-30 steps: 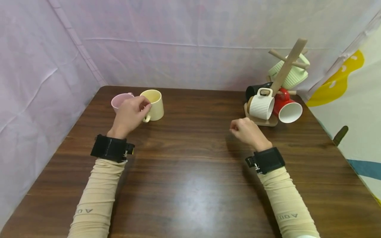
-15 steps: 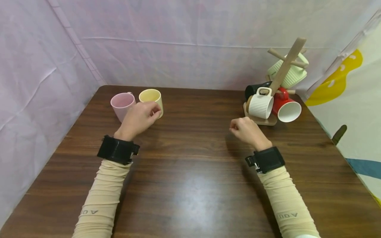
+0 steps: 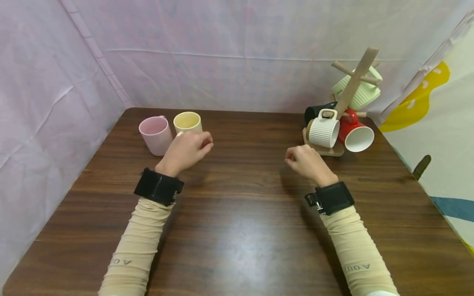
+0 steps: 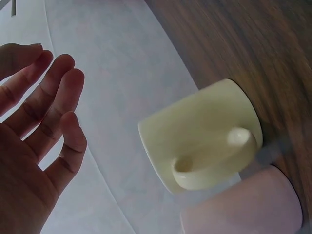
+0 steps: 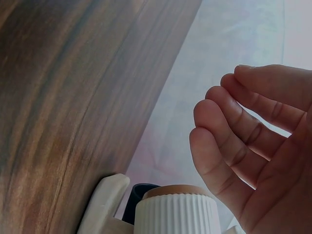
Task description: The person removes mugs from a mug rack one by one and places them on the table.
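Note:
My left hand (image 3: 185, 151) hovers in front of the yellow mug (image 3: 188, 120) and hides its lower part. In the left wrist view its fingers are loosely bent with nothing in them, and the yellow mug (image 4: 200, 131) stands apart, its handle towards the camera. A pink mug (image 3: 157, 137) stands upright just left of it. My right hand (image 3: 309, 163) is held over the table left of the mug rack, its loosely curled fingers (image 5: 219, 161) holding nothing. Nearest to it is a white ribbed mug (image 3: 324, 132) hanging on the wooden rack (image 3: 352, 94).
The rack also carries a red mug (image 3: 356, 133), a black mug (image 3: 314, 113) and a pale green mug (image 3: 361, 92). Pale cloth (image 3: 237, 61) hangs behind the brown wooden table (image 3: 237, 197). A printed cloth (image 3: 448, 164) lies beyond the right edge.
My left hand has moved right and slightly nearer, away from the pink mug, which now shows fully. It passes in front of the yellow mug. The right hand has stayed put.

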`<state>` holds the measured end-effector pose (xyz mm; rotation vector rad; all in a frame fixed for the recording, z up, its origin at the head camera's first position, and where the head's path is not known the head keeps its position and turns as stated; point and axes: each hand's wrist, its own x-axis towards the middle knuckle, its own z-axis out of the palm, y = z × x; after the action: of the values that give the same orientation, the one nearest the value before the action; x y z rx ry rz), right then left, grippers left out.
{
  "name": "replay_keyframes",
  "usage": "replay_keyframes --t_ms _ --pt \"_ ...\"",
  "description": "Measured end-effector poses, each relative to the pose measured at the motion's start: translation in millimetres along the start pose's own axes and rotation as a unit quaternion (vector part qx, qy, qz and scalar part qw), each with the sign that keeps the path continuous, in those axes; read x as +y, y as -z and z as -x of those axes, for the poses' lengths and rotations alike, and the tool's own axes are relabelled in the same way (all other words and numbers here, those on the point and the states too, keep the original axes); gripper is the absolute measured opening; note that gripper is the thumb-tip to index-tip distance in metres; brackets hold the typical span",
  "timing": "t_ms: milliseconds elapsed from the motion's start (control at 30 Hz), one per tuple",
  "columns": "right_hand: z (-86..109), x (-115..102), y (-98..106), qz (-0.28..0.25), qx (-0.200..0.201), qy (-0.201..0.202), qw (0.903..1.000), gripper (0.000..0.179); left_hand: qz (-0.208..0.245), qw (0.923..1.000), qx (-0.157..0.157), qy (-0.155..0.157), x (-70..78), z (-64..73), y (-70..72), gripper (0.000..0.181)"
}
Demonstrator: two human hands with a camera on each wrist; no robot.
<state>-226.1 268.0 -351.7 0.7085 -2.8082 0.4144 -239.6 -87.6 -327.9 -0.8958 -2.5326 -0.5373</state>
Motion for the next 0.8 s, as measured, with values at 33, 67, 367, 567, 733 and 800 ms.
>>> replay_keyframes --t_ms 33,67,367,567,733,800 --pt "-0.2 0 0 0.000 0.000 0.001 1.0000 0.006 -0.003 1.0000 0.001 -0.003 1.2 -1.1 -0.4 0.003" --pt "-0.1 0 0 0.000 0.000 0.000 1.0000 0.006 -0.003 1.0000 0.001 -0.006 2.6 -2.3 -0.6 0.003" --pt "-0.4 -2 3 0.000 0.002 0.003 1.0000 0.005 0.015 0.9991 -0.034 -0.020 18.5 -10.6 -6.4 0.004" --pt "0.8 -3 6 0.001 0.005 -0.001 1.0000 0.004 0.012 0.9976 -0.065 -0.021 29.2 -12.4 -15.1 0.005" --pt "1.3 -3 6 -0.002 0.007 -0.003 1.0000 0.004 0.005 0.9963 -0.082 -0.022 35.5 -12.1 -22.0 0.005" --pt "1.6 -4 6 -0.003 0.006 -0.003 1.0000 0.004 0.003 0.9964 -0.081 -0.025 37.7 -11.6 -24.1 0.005"
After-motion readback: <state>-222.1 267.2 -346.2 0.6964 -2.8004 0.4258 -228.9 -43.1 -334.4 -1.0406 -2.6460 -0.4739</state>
